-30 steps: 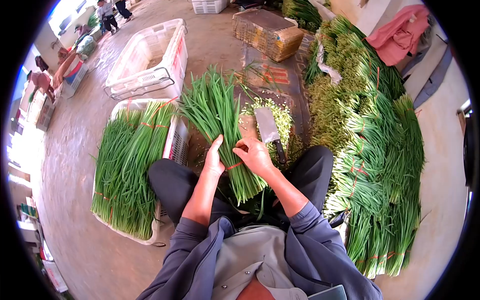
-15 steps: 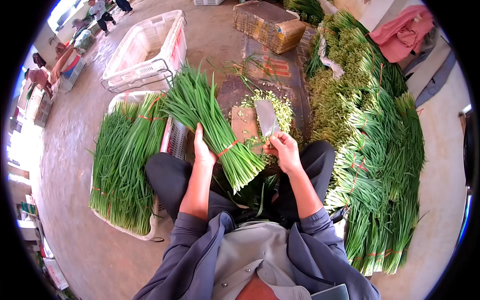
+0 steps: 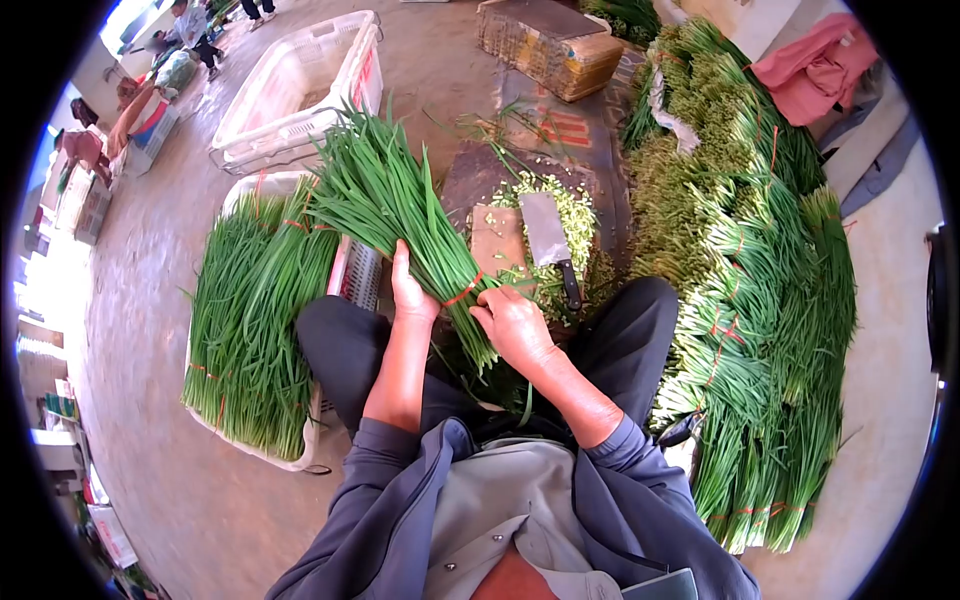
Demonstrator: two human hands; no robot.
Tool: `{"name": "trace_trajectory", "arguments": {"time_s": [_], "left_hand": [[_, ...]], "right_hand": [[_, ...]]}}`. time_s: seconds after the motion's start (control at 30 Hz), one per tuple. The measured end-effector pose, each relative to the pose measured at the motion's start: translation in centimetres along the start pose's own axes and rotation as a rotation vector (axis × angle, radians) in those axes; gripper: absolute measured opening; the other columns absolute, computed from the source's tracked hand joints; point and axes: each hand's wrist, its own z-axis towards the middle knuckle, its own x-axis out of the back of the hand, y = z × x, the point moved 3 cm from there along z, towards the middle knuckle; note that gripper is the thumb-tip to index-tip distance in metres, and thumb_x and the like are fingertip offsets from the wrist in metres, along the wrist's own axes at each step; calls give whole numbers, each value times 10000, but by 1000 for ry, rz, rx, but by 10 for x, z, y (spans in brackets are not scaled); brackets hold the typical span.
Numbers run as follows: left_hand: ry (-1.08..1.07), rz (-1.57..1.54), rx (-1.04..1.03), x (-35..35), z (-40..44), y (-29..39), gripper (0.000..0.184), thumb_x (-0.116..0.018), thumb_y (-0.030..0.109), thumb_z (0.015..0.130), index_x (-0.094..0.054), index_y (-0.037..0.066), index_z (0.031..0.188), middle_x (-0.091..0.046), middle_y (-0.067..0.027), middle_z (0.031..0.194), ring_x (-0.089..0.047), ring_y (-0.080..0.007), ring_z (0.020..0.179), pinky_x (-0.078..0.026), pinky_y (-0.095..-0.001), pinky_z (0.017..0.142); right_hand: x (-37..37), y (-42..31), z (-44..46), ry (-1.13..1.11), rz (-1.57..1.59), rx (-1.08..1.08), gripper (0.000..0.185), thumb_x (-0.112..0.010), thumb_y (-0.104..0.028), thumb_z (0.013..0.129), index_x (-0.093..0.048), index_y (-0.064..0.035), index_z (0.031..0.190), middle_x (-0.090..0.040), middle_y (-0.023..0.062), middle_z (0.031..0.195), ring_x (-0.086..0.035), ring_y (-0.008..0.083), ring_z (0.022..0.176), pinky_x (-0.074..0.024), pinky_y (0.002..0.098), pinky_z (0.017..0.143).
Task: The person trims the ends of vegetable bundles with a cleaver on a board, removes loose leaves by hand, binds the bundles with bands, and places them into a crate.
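A tied bundle of garlic chives [image 3: 390, 185] slants across my lap, leafy tips up and left, cut stems toward me. My left hand [image 3: 413, 290] is closed around its underside, thumb up along the leaves. Over the stem end, just below the red band [image 3: 464, 289], my right hand [image 3: 515, 325] grips the bundle; its fingertips are partly hidden. Beyond it lies a cleaver [image 3: 546, 230] with a black handle, untouched, on chopped stem ends [image 3: 575, 215] beside a piece of brown cardboard [image 3: 497, 240].
To the left, a white crate [image 3: 305, 445] holds tied chive bundles, with another white crate [image 3: 235, 140] behind it. A long pile of chives [image 3: 740, 300] runs along my right. A taped box [image 3: 550, 45] sits ahead. Other people [image 3: 190, 30] are at the far left.
My right hand has moved from the cleaver's handle end, left and toward me, onto the bundle's stems. The cleaver's black handle now shows. The bundle has shifted slightly left.
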Motion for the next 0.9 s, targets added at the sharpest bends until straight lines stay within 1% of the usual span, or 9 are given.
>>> {"name": "trace_trajectory", "arguments": {"time_s": [0.27,0.33,0.4,0.5,0.6,0.7,0.73,0.83,0.9], "left_hand": [[-59,12,-33,-3,1,1,540,-486,488,1036,-577,67,1361,-672,-106,1266,-662,-295,1116,-530,-476,991],[-40,8,-49,-2,0,2,542,-484,492,1036,-579,66,1357,-672,-107,1266,-662,-295,1116,-531,-477,989],[-25,6,-62,0,2,3,544,-482,496,1036,-581,65,1353,-672,-108,1266,-663,-295,1115,-532,-478,987],[32,-73,-58,9,8,11,538,-500,513,1025,-594,78,1327,-682,-98,1228,-665,-288,1092,-533,-468,977],[24,-149,-56,16,11,19,559,-500,539,1019,-596,78,1320,-674,-102,1239,-650,-306,1113,-522,-485,984],[-8,-156,-78,16,12,24,581,-496,560,1014,-595,72,1314,-673,-114,1233,-646,-318,1115,-517,-500,985],[-15,-145,-93,15,11,25,581,-495,560,1014,-595,70,1311,-673,-115,1232,-647,-316,1113,-518,-501,985],[-5,-118,-69,11,9,21,616,-503,600,993,-601,79,1305,-676,-137,1227,-658,-330,1092,-536,-538,936],[-18,-92,9,1,0,22,641,-509,633,976,-609,93,1307,-684,-141,1223,-672,-345,1063,-551,-579,892]], "right_hand": [[7,1,9,-111,19,-42,125,-742,-143,854,-704,-26,879,-687,152,860,-685,346,812,-561,431,732],[10,5,10,-181,224,-217,129,-744,-143,839,-729,-25,889,-706,153,858,-702,305,775,-566,389,737],[18,7,4,-159,283,-176,127,-746,-137,840,-725,-20,886,-706,104,810,-684,194,708,-552,326,712],[36,1,-15,-498,787,-208,154,-732,-144,871,-673,-4,842,-656,-7,775,-587,67,718,-505,264,671],[50,4,-45,-926,952,-324,72,-722,-38,890,-671,-7,850,-628,-32,726,-575,47,671,-490,235,633],[52,19,-63,-1134,853,-367,148,-736,-144,929,-698,-4,953,-670,8,760,-625,73,689,-516,259,613],[55,20,-61,-1133,851,-367,148,-736,-144,929,-698,-4,953,-670,8,760,-625,73,689,-516,259,613],[56,46,-45,-545,669,-440,216,-731,-194,930,-711,11,994,-684,30,771,-622,83,659,-526,278,602],[60,37,-24,-388,586,-451,197,-734,-178,920,-710,6,986,-683,26,768,-618,90,651,-522,287,615]]}}
